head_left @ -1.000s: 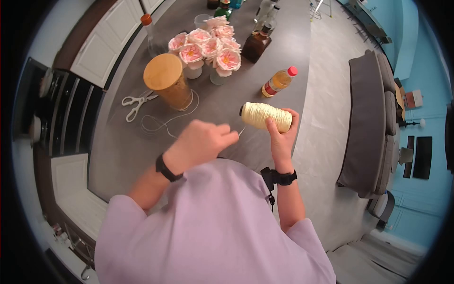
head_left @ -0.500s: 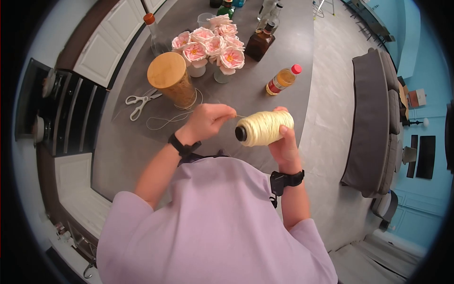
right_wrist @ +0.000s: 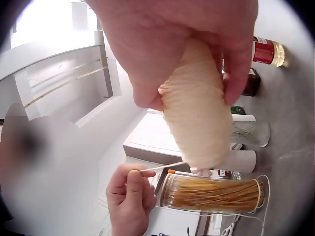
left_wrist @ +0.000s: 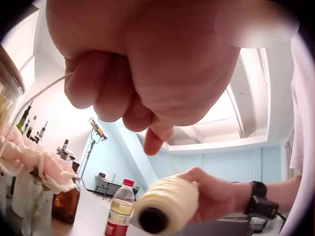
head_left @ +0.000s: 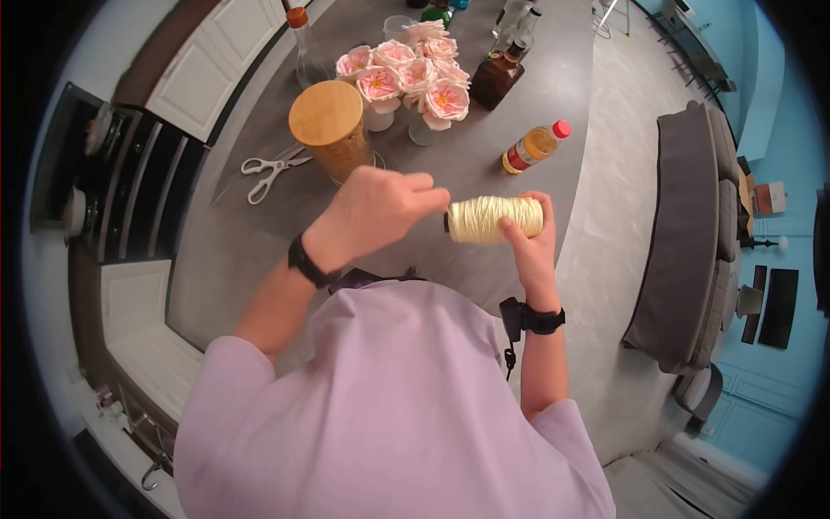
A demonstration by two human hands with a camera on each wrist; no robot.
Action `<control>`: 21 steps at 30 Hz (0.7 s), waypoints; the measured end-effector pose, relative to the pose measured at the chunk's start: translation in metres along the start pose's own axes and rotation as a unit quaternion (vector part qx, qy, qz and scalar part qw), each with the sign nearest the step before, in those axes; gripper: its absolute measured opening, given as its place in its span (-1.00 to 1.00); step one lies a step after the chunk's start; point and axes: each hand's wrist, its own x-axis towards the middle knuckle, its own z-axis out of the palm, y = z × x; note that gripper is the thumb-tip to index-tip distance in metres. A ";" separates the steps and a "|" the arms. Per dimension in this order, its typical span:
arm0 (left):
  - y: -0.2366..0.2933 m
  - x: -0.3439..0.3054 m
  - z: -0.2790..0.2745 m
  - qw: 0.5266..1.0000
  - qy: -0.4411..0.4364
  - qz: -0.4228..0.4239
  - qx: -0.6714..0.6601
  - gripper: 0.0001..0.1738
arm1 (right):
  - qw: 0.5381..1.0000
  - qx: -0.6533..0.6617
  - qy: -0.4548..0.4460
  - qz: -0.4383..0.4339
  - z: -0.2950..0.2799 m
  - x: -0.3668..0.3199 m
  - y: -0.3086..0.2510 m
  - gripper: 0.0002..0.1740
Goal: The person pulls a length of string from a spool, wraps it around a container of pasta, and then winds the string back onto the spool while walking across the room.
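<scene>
I have my right hand (head_left: 532,251) curled round the spool (head_left: 484,220), holding it over the worktop (head_left: 467,160), thumb across its side. My left hand (head_left: 367,212) has its fingers curled in, and the right wrist view shows me thumb and finger pinching the thread (right_wrist: 162,168) just off the spool's end. More thread loops round the base of the wooden-lidded jar (head_left: 328,117). I see the scissors (head_left: 268,173) beside that jar, pink roses (head_left: 415,73) on its other side, and the red-capped bottle (head_left: 532,151) near the spool.
</scene>
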 end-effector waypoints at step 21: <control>0.040 -0.003 0.002 0.997 -0.041 -0.021 -0.055 -0.92 | 0.988 0.100 0.116 -0.011 -0.007 0.003 0.006 -0.51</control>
